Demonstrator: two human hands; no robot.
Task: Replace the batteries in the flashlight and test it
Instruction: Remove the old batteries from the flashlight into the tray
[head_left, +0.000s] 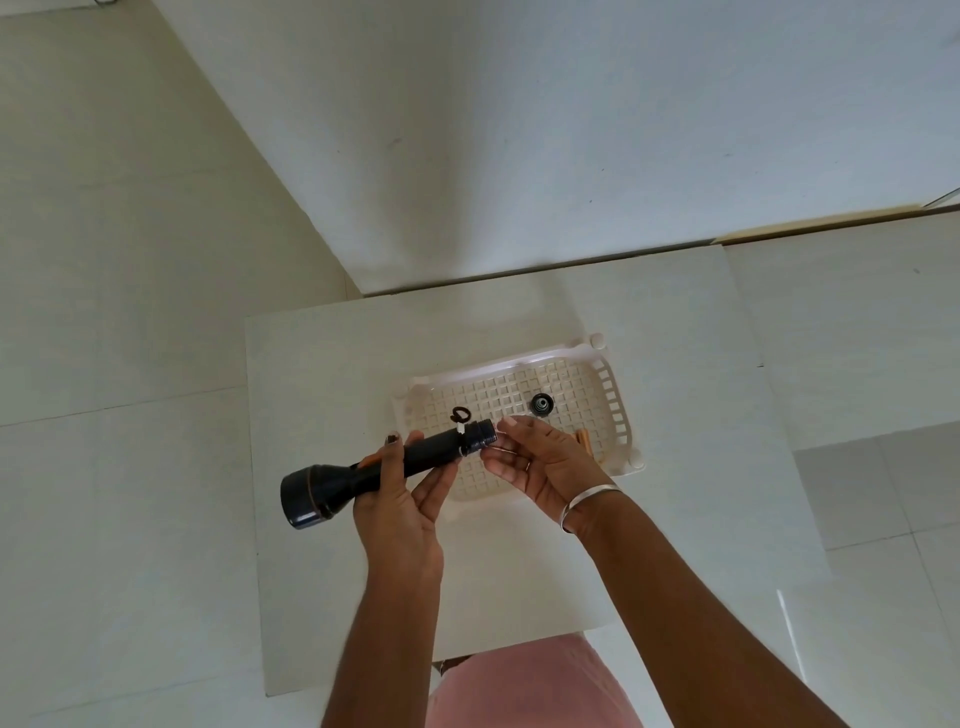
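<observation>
Head view: a small white table (332, 519) stands on a floor (104, 312) of large pale tiles, close to a white wall (519, 130) that meets the floor just beyond the table's far edge. On the table's right half sits a cream basket (615, 405) with a gridded bottom and slotted sides. Pink cloth (530, 686) shows at the bottom edge.

The black torch (379, 470) is held in the air above the table, its left part over the bare top, its right end over the basket's near-left corner. Its long axis runs nearly level, from lower left to upper right: the wide head points left and slightly toward the camera, the open threaded tail points right toward the basket.

The left hand (400, 499) is wrapped around the barrel at mid-length, thumb on top, fingers closed beneath. The right hand (540, 462), a silver bangle (592, 501) on its wrist, is cupped at the tail with fingers loosely curled; whether it grips anything there cannot be told.

In the basket lie the black tail cap (542, 405), a small dark ring (460, 414), and something orange (583, 439) partly hidden behind the right hand.
</observation>
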